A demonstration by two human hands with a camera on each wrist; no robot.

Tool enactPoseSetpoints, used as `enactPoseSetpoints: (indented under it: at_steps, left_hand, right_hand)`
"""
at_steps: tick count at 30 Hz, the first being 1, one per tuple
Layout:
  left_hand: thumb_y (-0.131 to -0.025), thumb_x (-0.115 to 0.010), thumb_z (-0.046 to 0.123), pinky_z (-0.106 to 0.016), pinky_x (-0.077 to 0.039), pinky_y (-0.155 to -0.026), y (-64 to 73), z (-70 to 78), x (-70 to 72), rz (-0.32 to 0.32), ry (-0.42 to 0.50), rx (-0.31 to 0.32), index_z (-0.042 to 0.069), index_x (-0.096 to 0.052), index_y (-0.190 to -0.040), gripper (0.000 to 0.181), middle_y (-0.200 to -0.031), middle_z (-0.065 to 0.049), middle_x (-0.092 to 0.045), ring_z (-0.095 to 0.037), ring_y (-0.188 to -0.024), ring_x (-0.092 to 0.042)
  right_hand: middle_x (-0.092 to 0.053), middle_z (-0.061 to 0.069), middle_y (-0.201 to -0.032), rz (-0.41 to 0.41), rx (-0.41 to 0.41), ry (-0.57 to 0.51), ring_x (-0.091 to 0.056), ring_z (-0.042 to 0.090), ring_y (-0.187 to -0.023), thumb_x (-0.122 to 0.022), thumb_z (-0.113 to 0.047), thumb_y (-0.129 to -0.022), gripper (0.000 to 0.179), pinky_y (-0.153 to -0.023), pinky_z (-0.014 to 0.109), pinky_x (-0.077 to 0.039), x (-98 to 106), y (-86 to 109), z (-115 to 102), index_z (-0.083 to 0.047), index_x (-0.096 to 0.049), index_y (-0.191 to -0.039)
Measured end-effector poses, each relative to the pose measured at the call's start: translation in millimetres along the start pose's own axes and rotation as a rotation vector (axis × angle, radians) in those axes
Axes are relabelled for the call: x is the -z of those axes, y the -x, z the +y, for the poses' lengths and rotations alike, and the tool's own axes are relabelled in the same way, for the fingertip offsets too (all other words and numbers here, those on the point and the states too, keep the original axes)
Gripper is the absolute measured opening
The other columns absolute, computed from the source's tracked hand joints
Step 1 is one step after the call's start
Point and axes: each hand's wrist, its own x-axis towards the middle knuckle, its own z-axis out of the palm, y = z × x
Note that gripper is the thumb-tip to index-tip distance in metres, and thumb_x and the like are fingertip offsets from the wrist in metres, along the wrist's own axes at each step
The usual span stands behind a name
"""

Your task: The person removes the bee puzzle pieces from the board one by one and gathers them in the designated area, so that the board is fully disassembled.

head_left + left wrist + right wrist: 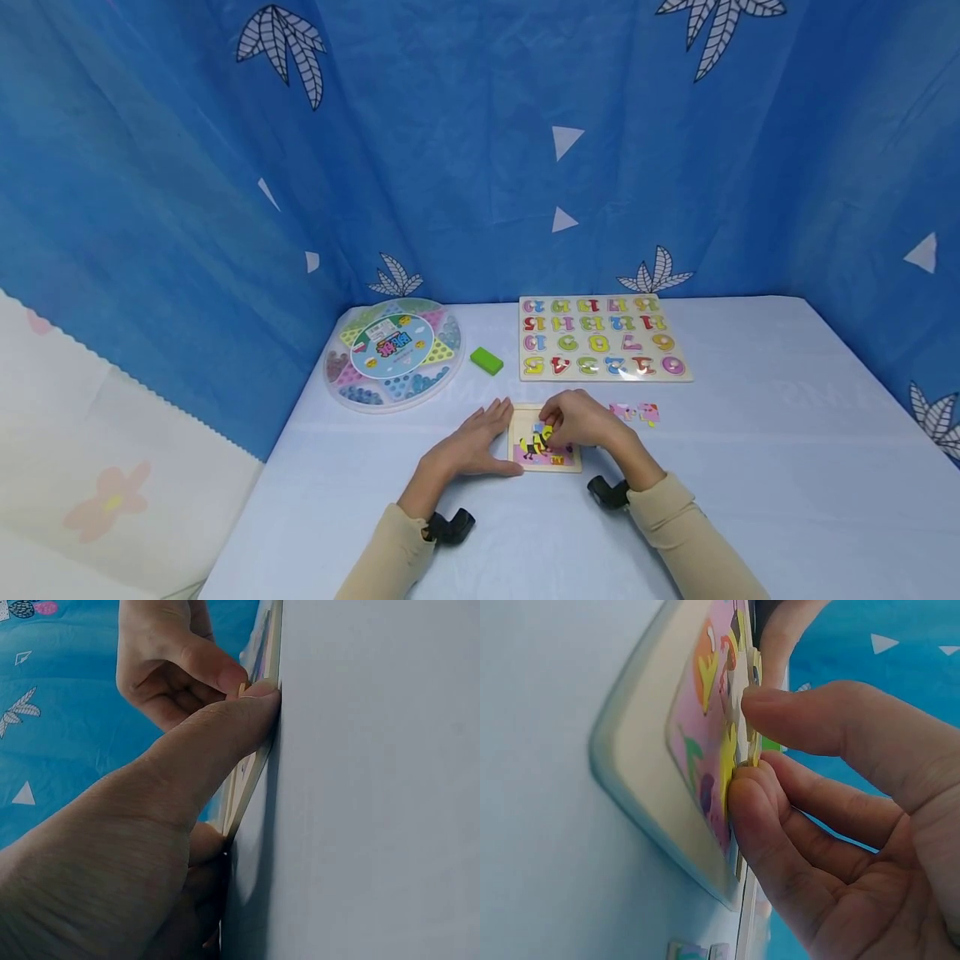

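Note:
A small wooden jigsaw tray (546, 467) lies on the white table, showing a yellow-and-black bee on a pink background. Along its left edge stretch the straight fingers of my left hand (471, 447), and the thumb touches the near left corner. Above the tray, my right hand (581, 417) pinches a thin wooden jigsaw piece (754, 750) between thumb and fingers. That piece is tilted on edge close to the bee picture; its printed face is mostly hidden. Loose pink jigsaw pieces (648, 412) lie right of the tray.
Behind the tray stands a green block (487, 361). A wooden number board (606, 378) lies at the back, and a round Chinese checkers set (393, 346) at the back left. Blue curtains (480, 167) border the table.

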Motion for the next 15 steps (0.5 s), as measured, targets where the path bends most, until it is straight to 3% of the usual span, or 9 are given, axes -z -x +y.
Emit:
enactPoseSetpoints:
  at_steps: [15]
  left_hand:
    - [-0.08,-0.069,0.06,-0.039,-0.011,-0.127,1.3,0.5,0.0,-0.002,0.016,0.006,0.012,-0.017,-0.157,0.105,-0.165,0.0,-0.011,-0.016,-0.154,-0.007]
  right_hand:
    - [-0.064,-0.003,-0.08,-0.017,0.028,-0.013,-0.056,0.012,-0.072,-0.083,-0.006,-0.071,0.028,-0.065,0.024,-0.051,2.5,2.7,1.3,-0.01,-0.072,-0.096]
